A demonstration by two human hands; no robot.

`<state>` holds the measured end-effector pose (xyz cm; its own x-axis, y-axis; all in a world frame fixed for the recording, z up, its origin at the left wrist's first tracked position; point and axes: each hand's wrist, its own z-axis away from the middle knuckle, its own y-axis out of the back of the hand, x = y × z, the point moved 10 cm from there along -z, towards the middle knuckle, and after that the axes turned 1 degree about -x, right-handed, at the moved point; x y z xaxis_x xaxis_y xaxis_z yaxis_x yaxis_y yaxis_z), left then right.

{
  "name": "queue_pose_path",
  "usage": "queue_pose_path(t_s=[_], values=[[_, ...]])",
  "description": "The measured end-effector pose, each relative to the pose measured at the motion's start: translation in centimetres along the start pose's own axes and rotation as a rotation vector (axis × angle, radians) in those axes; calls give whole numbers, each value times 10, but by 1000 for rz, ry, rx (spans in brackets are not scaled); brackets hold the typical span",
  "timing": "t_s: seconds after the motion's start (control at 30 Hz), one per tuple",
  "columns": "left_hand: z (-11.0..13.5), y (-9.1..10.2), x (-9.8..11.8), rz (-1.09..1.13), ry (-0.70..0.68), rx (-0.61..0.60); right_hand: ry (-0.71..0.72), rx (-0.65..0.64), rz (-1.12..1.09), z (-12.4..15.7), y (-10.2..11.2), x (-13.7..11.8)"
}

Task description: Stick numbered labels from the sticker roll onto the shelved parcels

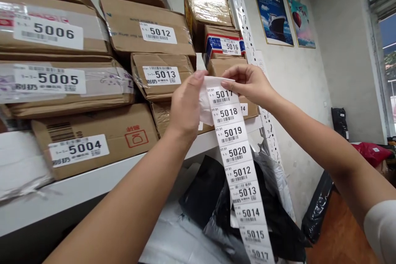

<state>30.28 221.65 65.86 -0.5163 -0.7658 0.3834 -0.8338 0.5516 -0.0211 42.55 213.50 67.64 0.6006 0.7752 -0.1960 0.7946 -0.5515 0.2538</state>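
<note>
A long strip of white barcode labels [233, 134] hangs down in front of me, printed with numbers such as 5017 and 5018. My left hand [187, 105] grips the strip's upper left part, where the paper is folded back. With thumb and fingers, my right hand [247, 82] pinches the top label at its upper right corner. Behind the hands, cardboard boxes stand on a shelf, among them the box labelled 5013 [139, 76] and the box labelled 5016 [213, 35]. One more box, directly behind the strip, is partly hidden.
The white shelf edge [126, 173] runs beneath the stacked boxes, with a perforated upright [244, 24] at its right end. Dark and grey plastic parcels [201, 189] lie below. A brown box [337, 227] stands at the lower right, and posters [272, 14] hang on the wall.
</note>
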Motion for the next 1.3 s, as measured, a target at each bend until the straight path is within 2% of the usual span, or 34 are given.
queue_pose_path(t_s=[0.1, 0.23, 0.3, 0.47, 0.63, 0.73, 0.8, 0.87, 0.93, 1.07, 1.13, 1.2, 1.3], values=[[5, -2, 8, -131, -59, -39, 3, 42, -58, 0, 6, 1], [10, 7, 8, -239, -83, 48, 17, 102, -112, 7, 8, -1], [11, 8, 6, -228, -85, 72, 17, 126, -128, 11, 7, 0], [9, 0, -2, -104, -60, 8, -3, 124, -137, 13, 3, 7], [7, 5, 0, -190, -108, 63, 4, 89, -134, 14, -4, 4], [6, 8, 3, -189, -135, 107, 1, 120, -114, 17, -8, 3], [3, 6, 3, -148, -127, 93, 21, 160, -66, 14, -8, 1], [0, 3, 1, -107, -92, 49, 74, 199, 13, 0, -4, -4], [-2, 5, 0, -104, -55, 26, 147, 254, 106, -27, 9, -13], [5, 20, 1, -201, -31, 44, 270, 460, 282, -101, 56, -34], [11, 27, 1, -235, -19, 49, 241, 512, 419, -135, 74, -38], [16, 34, -1, -251, 4, 55, 174, 510, 583, -157, 82, -38], [21, 44, -1, -255, 22, 76, 122, 488, 784, -160, 83, -41]])
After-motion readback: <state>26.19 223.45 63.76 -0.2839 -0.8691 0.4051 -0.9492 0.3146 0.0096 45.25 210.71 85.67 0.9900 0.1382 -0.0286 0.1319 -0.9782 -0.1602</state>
